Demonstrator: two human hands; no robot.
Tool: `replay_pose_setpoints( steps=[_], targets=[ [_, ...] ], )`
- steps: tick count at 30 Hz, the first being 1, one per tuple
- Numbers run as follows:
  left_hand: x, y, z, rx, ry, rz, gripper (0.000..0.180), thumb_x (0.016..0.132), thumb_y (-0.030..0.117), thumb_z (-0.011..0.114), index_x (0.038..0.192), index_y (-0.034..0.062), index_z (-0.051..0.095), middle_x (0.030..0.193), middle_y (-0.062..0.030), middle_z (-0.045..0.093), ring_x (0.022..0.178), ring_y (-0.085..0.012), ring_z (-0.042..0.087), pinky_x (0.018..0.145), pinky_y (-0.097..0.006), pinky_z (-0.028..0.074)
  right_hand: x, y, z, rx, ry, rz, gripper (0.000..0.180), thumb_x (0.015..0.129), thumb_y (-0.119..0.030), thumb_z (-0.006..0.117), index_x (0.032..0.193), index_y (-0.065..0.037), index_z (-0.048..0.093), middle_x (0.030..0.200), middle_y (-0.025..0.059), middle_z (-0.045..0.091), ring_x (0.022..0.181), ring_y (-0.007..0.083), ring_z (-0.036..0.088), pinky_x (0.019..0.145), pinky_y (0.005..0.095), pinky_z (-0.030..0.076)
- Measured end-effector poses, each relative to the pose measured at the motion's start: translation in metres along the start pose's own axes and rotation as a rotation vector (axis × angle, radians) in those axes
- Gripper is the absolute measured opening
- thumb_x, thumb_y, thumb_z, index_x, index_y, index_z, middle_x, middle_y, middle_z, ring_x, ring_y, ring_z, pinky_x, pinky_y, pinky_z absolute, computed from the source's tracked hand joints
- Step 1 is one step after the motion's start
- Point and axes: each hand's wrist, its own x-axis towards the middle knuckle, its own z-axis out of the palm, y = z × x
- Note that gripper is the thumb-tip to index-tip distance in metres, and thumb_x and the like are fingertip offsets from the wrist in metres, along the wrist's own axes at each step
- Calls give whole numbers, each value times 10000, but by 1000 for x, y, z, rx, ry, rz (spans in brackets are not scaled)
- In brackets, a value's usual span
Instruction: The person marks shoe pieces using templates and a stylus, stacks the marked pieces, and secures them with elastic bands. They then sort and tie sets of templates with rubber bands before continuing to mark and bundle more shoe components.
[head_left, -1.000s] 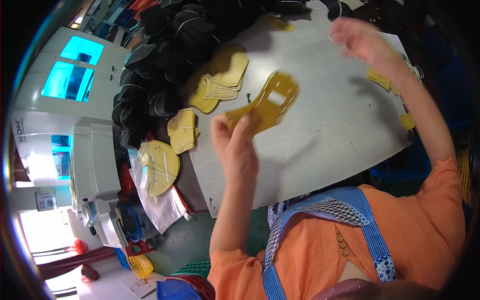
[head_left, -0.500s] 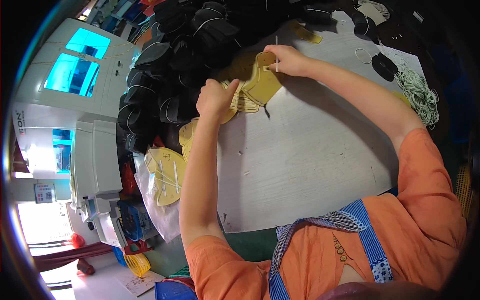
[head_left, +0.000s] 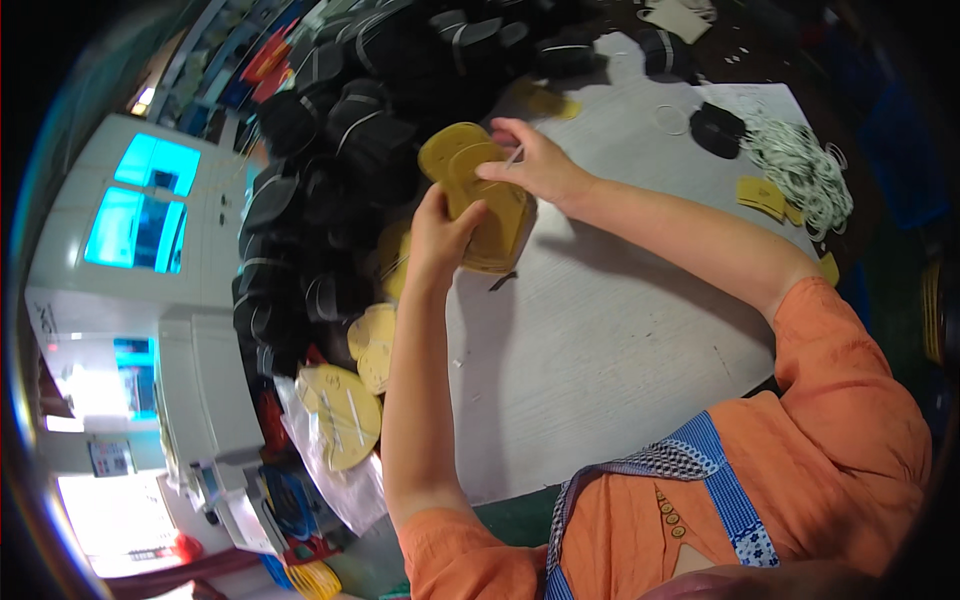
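At the left edge of the frame stands a white machine [head_left: 200, 390] with bright blue panels; right of it, a heap of black pieces [head_left: 330, 170] fills the upper left. Near centre top, the left hand [head_left: 445, 235] clasps a stack of yellow cut-outs [head_left: 490, 205] from below — fingers wrapped around its edge. The right hand [head_left: 540, 160] pinches the stack's top, holding a thin pale strip. Both work above the white table [head_left: 600, 350]; white rings [head_left: 800, 165] lie at the upper right.
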Motion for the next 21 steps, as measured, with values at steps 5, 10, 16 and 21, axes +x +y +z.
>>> replay_pose_setpoints(
  steps=[5,10,16,21],
  targets=[
    [-41,-1,24,48,75,401,466,894,104,718,1312,-6,541,1205,-87,641,1128,-174,602,968,-315,470,-37,-31,8,324,-139,-48,833,804,-289,833,1441,-7,376,1416,175,465,1288,241,479,1082,348,386],
    [-50,-18,42,-125,-107,310,489,927,60,658,1377,1,474,1371,-101,524,1239,-193,526,1045,-346,422,-70,-34,2,310,-261,-52,798,792,-322,837,1400,-7,427,1321,164,556,1262,248,519,1079,356,405],
    [-59,-35,63,-119,-15,367,580,964,104,574,1485,11,336,1405,-146,511,1284,-250,502,1103,-392,364,-70,-41,-61,-432,-271,-164,576,834,-293,773,1291,-7,570,1257,185,617,1218,271,564,1034,371,449],
    [-69,1,79,-531,-90,176,698,888,58,550,1522,25,258,1258,-159,576,1202,-281,554,1064,-407,407,-46,-19,-176,-1578,11,-142,277,796,-168,700,1017,-2,678,1001,154,678,994,298,622,890,439,474]
  ],
)
